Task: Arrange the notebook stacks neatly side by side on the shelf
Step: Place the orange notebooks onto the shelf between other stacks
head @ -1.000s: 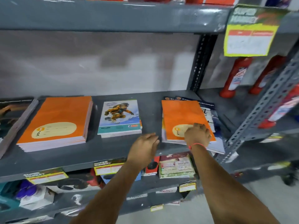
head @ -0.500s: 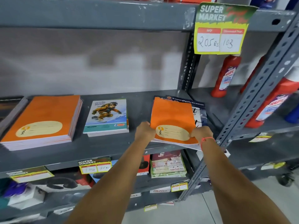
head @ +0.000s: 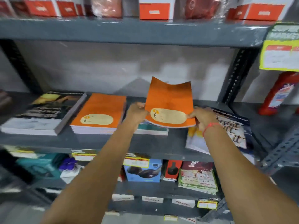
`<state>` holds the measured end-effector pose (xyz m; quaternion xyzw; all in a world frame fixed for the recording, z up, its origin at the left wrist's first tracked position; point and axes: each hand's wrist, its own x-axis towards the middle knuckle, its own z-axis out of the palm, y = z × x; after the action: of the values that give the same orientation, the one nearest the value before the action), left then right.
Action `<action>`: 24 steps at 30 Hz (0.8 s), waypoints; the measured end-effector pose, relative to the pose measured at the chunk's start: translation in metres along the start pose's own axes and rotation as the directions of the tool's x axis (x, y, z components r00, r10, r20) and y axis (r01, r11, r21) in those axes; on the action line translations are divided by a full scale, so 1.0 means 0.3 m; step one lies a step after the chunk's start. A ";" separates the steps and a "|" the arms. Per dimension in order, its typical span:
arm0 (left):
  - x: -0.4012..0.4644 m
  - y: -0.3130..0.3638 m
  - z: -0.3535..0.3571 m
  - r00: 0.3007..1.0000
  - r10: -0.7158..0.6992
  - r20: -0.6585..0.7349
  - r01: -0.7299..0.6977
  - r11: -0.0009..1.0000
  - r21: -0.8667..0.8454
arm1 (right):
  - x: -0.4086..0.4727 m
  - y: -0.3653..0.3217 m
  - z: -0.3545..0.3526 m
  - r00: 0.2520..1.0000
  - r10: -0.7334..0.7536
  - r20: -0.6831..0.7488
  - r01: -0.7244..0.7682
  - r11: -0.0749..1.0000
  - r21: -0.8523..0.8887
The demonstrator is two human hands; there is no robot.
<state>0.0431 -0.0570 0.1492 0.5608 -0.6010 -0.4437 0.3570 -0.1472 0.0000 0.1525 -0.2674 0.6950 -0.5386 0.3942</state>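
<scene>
An orange notebook [head: 169, 101] with a cream label is lifted off the grey shelf [head: 113, 143], tilted up at its far end. My left hand [head: 136, 111] grips its left edge and my right hand [head: 202, 116] its right edge. To its left lies an orange notebook stack [head: 98, 113]. Under the held notebook a teal-covered stack [head: 152, 129] is mostly hidden. A dark-covered stack [head: 233, 131] with lettering sits askew at the right, partly behind my right wrist. A dark book stack [head: 43, 113] lies at the far left.
Red and white boxes [head: 155, 11] line the shelf above. A yellow price tag [head: 281, 50] hangs at upper right, a red bottle [head: 278, 94] below it. The lower shelf holds a blue box [head: 142, 171] and packets [head: 197, 178]. An upright post [head: 237, 75] bounds the shelf on the right.
Both hands took the orange notebook by its edges, lifted it off the right-hand stack and carried it left, over the teal stack. The view has shifted left and up.
</scene>
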 end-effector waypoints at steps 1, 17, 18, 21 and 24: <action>0.014 -0.010 -0.066 1.000 0.000 -0.029 0.001 1.000 0.013 | 0.008 -0.008 0.051 0.999 -0.017 0.034 0.016 0.999 0.032; 0.208 -0.434 -0.734 0.975 -0.179 -0.134 0.200 0.967 0.160 | -0.047 0.127 0.864 0.989 -0.037 0.142 0.097 0.892 -0.442; 0.206 -0.449 -0.730 0.980 -0.160 -0.121 0.185 0.953 0.240 | -0.052 0.138 0.869 0.990 -0.019 0.142 0.087 0.866 -0.493; 0.201 -0.467 -0.730 0.989 -0.085 -0.118 0.135 0.841 0.524 | -0.052 0.156 0.868 0.991 -0.021 0.136 0.096 0.815 -0.572; 0.203 -0.447 -0.727 0.984 -0.080 -0.160 0.170 0.695 0.699 | -0.060 0.147 0.864 0.987 -0.090 0.134 0.156 0.743 -0.650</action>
<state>0.2861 -0.1432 0.0965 0.7193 -0.6638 -0.1681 0.1173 0.0816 -0.1129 0.0866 -0.4594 0.8014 -0.2710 0.2705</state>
